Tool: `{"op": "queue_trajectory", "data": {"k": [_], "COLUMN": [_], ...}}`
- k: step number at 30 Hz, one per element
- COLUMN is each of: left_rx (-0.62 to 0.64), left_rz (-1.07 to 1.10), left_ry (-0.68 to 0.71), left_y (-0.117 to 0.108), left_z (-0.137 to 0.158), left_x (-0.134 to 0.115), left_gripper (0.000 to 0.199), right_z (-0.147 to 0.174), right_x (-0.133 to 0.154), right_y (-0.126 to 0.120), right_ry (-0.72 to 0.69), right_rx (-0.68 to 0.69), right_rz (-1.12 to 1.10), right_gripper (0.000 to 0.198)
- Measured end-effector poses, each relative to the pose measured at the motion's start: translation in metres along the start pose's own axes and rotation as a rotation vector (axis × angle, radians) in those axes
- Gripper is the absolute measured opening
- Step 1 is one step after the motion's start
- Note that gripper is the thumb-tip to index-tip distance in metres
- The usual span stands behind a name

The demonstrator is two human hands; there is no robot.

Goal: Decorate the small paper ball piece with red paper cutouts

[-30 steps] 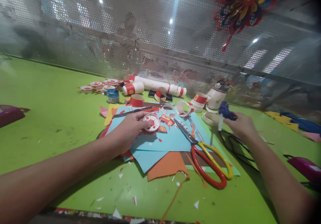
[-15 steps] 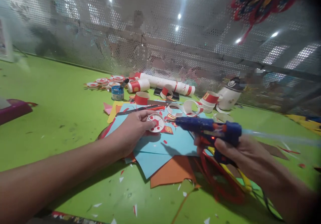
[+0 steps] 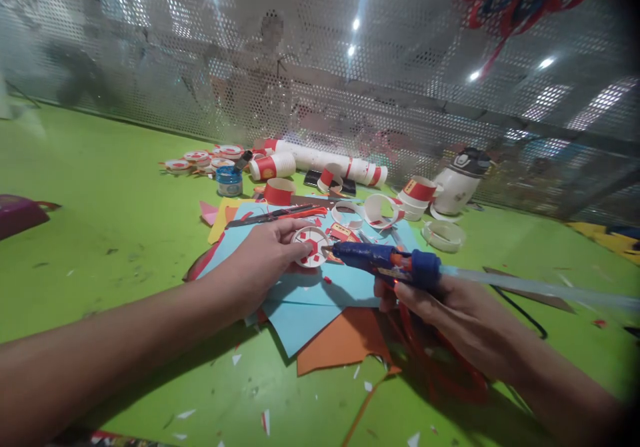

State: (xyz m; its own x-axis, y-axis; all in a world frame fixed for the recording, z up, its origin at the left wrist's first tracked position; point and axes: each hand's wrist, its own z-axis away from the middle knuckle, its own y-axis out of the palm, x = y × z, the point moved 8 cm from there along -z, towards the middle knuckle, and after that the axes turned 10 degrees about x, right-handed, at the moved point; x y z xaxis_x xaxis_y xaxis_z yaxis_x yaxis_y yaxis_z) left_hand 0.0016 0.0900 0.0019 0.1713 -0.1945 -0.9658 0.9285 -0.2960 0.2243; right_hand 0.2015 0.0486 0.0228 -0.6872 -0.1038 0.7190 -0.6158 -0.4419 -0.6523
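Note:
My left hand [image 3: 273,257] pinches a small round paper cup base [image 3: 314,252], white with red patches and dark lines on its face. In my right hand [image 3: 450,313] is a blue hot glue gun [image 3: 380,259], a small red light lit on its body and a long clear glue stick [image 3: 525,285] running out of its back. The gun's metal tip is at the right rim of the cup base; whether they touch I cannot tell. Beneath both lie light blue paper sheets [image 3: 300,333] with red scraps. Red-handled scissors [image 3: 440,360] lie partly hidden under my right hand.
Behind the papers stand cut cup rings [image 3: 383,212], a blue-lidded jar [image 3: 229,181], a long white cup tube [image 3: 320,159] and a penguin-shaped container [image 3: 460,183]. Red-and-white discs [image 3: 197,159] sit at back left. A roll of tape [image 3: 444,235] lies right. A perforated metal panel [image 3: 190,87] rises behind the table.
The glue gun has moved left and slightly down, bringing its tip to the cup base's rim. My left hand keeps its hold on the base. The view has shifted slightly.

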Motion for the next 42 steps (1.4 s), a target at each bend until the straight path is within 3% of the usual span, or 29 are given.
{"op": "queue_trajectory", "data": {"k": [8,42], "left_rx": [-0.028,0.025], "left_rz": [0.040,0.042], "left_ry": [-0.031,-0.011], "left_y": [-0.003,-0.002], "left_z": [-0.002,-0.002], "left_x": [0.004,0.006], "left_gripper": [0.040,0.050], "right_z": [-0.001,0.005], "right_x": [0.008,0.020], "right_y": [0.003,0.002], "right_ry": [-0.079,-0.080], "right_rx": [0.005,-0.033], "right_rz": [-0.009,-0.049], "right_gripper": [0.050,0.048]}}
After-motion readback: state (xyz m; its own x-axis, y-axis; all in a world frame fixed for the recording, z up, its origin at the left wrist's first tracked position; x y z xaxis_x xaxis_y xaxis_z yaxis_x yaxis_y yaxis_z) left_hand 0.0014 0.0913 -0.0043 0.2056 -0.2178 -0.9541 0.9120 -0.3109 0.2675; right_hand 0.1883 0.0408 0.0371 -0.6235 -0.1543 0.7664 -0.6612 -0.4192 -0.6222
